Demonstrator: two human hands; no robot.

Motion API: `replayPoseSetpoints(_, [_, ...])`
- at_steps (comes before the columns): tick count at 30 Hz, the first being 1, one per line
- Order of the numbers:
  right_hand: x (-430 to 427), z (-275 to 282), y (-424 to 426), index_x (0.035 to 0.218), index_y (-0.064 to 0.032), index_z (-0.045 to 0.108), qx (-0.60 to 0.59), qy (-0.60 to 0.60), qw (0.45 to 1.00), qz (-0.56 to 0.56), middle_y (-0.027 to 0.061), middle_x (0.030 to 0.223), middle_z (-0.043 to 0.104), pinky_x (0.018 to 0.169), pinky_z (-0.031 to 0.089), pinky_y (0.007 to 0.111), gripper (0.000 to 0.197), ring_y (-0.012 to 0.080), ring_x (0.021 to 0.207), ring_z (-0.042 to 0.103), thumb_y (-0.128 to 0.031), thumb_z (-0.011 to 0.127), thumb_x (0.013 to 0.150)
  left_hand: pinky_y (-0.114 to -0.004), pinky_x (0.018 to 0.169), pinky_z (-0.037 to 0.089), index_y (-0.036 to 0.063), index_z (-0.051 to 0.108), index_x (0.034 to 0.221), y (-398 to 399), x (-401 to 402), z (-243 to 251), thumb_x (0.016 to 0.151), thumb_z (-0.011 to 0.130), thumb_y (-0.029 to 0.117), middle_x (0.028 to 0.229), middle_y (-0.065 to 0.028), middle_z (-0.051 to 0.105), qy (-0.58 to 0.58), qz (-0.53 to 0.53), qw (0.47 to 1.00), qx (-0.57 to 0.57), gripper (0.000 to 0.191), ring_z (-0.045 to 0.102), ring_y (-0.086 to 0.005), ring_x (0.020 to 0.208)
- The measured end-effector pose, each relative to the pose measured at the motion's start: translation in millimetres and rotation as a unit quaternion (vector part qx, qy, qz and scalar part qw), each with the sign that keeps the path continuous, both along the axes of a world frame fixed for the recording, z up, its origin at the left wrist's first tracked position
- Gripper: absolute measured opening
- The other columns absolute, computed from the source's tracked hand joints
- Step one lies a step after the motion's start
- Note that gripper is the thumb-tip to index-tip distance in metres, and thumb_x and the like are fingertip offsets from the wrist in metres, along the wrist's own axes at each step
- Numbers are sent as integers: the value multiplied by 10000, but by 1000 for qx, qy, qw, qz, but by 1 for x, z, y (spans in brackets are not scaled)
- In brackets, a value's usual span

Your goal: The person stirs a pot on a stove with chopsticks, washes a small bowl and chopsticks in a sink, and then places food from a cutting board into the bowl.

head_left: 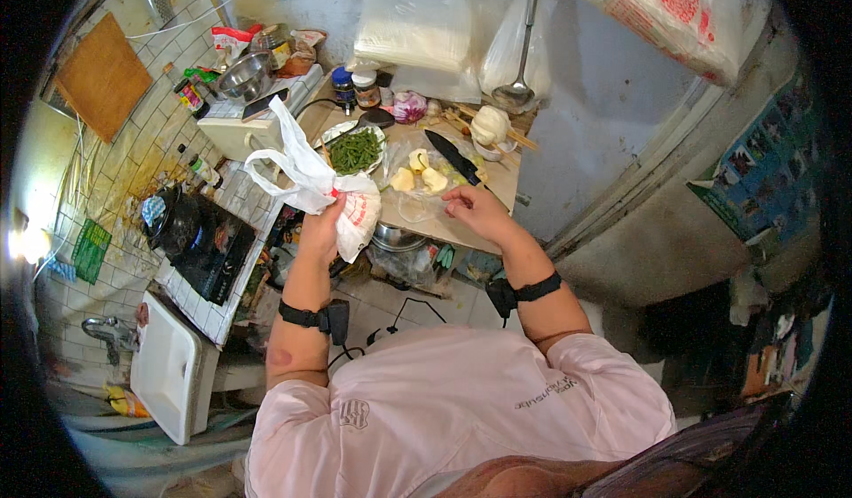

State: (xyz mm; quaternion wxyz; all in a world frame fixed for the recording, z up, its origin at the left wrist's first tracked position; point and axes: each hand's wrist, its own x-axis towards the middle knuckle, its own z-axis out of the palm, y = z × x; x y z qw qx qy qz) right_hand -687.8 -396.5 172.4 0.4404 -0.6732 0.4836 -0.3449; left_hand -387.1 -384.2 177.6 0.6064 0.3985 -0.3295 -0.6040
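My left hand point(324, 228) grips the neck of a white plastic carrier bag point(359, 208) with red print; its loose handles stick up and its lower part bulges around hidden contents. My right hand point(476, 212), fingers loosely bent and holding nothing, is over the wooden table's right part. Just beyond it lies a black-bladed kitchen knife point(452, 156), handle towards me. Several pale yellow vegetables point(419, 173) rest on a clear plastic bag point(413, 210) between my hands. Behind the carrier bag, a white plate holds cut green beans point(356, 150).
At the table's back stand two jars point(354, 88), a purple-and-white bulb point(409, 107) and a bowl point(494, 150) with chopsticks and a white lump. A ladle point(521, 65) hangs on the wall. To the left are a stove point(213, 251), a dark pot point(174, 222) and a white sink point(170, 365).
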Motion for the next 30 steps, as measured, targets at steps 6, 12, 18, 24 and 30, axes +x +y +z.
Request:
replayPoseSetpoints(6, [3,-2,-5,1069,27,608,26,-3,999,-24,103,874,663,703,488,271,226,153,802,644,-76,582,870,-380,877,494,-8,439,1259,-5,27,6,911,544,60,1181,-122,553,46,7,998,-34,370,577,-236,1049])
replayPoseSetpoints(12, [44,9,-2,1051,37,600,63,-38,997,-27,88,872,656,708,507,279,198,149,763,640,-69,561,889,-373,888,483,-13,418,1277,-13,63,14,915,551,83,1190,-124,546,29,44,999,10,398,568,-236,1055])
replayPoseSetpoints(18, [89,16,-18,1034,45,592,36,-46,997,-42,78,832,647,686,507,272,194,136,736,625,-73,548,886,-369,843,505,-27,435,1256,-43,126,8,902,571,82,1163,-135,558,28,53,998,7,395,587,-237,1011])
replayPoseSetpoints(24, [134,23,-23,1027,36,588,55,-32,997,-53,78,841,647,694,503,270,199,139,736,611,-68,557,860,-404,831,526,-41,437,1260,-61,152,24,904,565,71,1150,-145,573,49,47,997,-22,395,608,-262,990])
replayPoseSetpoints(30, [111,15,-23,1019,27,607,14,-14,991,-133,72,837,637,689,488,276,221,142,742,593,-83,600,827,-405,832,524,-42,438,1255,-83,143,20,902,564,71,1151,-155,572,65,-20,998,2,392,610,-267,992])
